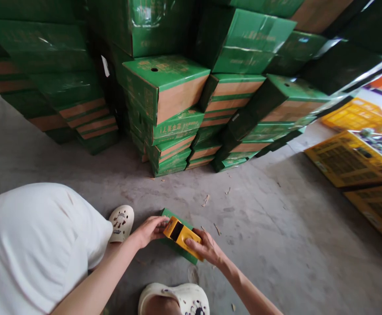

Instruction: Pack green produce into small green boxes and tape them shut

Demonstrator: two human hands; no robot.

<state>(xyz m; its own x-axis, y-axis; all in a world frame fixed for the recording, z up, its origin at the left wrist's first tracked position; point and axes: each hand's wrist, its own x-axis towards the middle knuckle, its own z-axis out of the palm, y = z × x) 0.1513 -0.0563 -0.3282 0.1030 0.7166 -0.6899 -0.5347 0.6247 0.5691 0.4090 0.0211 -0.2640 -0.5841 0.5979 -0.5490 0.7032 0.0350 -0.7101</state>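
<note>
The right grip [196,243] is closed around a yellow object [190,238]. The left grip [158,226] half-curls at its other end, hold unclear. A green box [188,257] lies beneath both.

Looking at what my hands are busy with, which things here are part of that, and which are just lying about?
In use:
- Yellow slotted object, gripped by your right hand, with your left hand at its other end
- Green object beneath it

Lying about:
- Stacked green cartons
- Yellow plastic crates
- Small scraps on the floor
</note>
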